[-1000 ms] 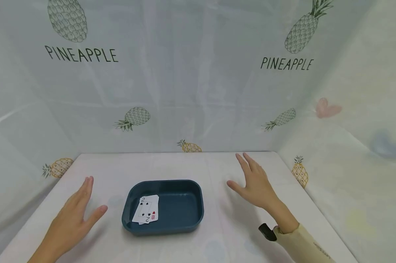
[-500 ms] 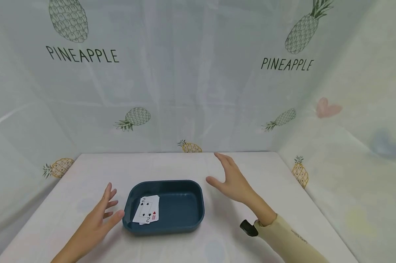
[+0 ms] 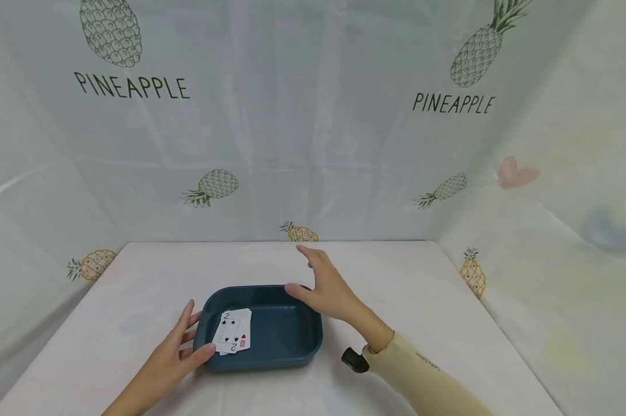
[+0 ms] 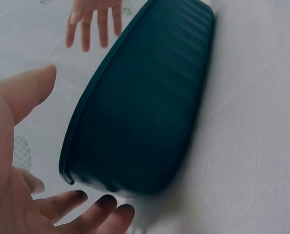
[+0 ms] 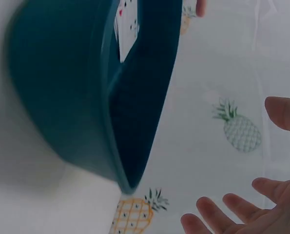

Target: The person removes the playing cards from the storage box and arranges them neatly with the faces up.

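Note:
A dark blue-green rectangular tub point(image 3: 286, 332) stands on the table in the head view. Face up in its left part lies a small stack of playing cards point(image 3: 232, 329), a two of spades on top and the corner of a red ten showing beneath. My left hand point(image 3: 168, 357) is at the tub's left end, fingers loosely extended beside the wall and thumb by the near rim. Whether its fingertips touch the wall cannot be told. Over the far right corner hovers my right hand point(image 3: 329, 292), fingers spread; the right wrist view shows it apart from the tub.
White cloth covers the table point(image 3: 422, 323). Behind and at both sides hang pale curtains point(image 3: 313, 127) with pineapple prints. A black band point(image 3: 355, 360) sits by the cuff of the right sleeve point(image 3: 417, 375).
Both hands have come inward toward the tub: my left hand rightward to its left end, my right hand leftward to its far right corner. Tub and cards have stayed put.

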Available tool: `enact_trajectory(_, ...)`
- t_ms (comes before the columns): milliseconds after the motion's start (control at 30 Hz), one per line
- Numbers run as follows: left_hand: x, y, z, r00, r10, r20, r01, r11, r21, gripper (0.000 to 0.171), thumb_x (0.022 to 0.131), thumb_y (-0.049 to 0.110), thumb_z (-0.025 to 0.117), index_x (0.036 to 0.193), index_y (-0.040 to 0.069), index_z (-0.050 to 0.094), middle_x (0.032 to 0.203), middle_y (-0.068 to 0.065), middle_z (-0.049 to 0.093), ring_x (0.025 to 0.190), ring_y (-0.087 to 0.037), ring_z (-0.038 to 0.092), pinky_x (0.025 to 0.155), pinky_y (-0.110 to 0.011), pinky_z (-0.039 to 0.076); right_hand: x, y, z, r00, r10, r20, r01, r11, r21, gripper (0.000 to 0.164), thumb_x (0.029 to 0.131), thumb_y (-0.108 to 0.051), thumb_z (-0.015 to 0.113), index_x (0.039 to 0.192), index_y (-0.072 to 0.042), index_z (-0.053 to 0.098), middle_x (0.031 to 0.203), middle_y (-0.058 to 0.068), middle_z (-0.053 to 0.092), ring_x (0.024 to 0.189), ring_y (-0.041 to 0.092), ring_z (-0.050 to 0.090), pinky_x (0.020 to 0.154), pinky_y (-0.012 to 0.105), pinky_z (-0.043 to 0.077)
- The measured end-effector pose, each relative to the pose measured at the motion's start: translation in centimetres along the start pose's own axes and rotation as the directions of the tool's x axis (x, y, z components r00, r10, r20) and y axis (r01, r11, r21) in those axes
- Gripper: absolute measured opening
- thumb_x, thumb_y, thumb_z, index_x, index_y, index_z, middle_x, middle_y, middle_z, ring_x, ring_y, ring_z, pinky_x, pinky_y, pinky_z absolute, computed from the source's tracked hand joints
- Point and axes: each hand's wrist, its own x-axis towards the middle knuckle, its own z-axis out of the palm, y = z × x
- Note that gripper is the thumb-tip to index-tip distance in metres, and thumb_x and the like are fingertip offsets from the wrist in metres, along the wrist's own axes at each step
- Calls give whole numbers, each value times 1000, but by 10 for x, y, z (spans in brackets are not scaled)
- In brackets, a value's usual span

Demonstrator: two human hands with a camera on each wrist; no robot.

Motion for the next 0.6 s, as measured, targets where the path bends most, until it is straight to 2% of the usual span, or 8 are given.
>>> enact_trajectory(167, 0, -4, 1, 998, -20, 53, 22, 999, -30, 109, 99, 40, 76, 172, 19, -2, 171, -27, 21, 147, -51, 42, 105, -40, 58, 7, -9, 19, 999, 0, 45, -2, 999, 41, 83, 98, -39, 76, 166, -15, 35, 161, 12, 43, 134, 29, 57, 106, 51, 55)
enact_trajectory(300, 1, -8, 1, 996, -24, 82, 28, 999, -47, 112, 96, 38, 80, 173, 18, 0, 171, -28, 21, 147, -51, 41, 105, -39, 58, 11, -16, 34, 995, 8, 101, -12, 999, 46, 82, 98, -39, 76, 166, -17, 36, 160, 11, 44, 133, 27, 59, 106, 47, 56)
enact_trajectory(600, 3, -16, 1, 995, -19, 103, 26, 998, -62, 110, 96, 36, 80, 173, 17, 4, 168, -28, 20, 148, -53, 39, 106, -39, 57, 20, -29, 63, 970, -5, 244, 3, 1000, 8, 83, 98, -45, 75, 165, -16, 37, 157, 11, 47, 133, 28, 60, 105, 38, 57)
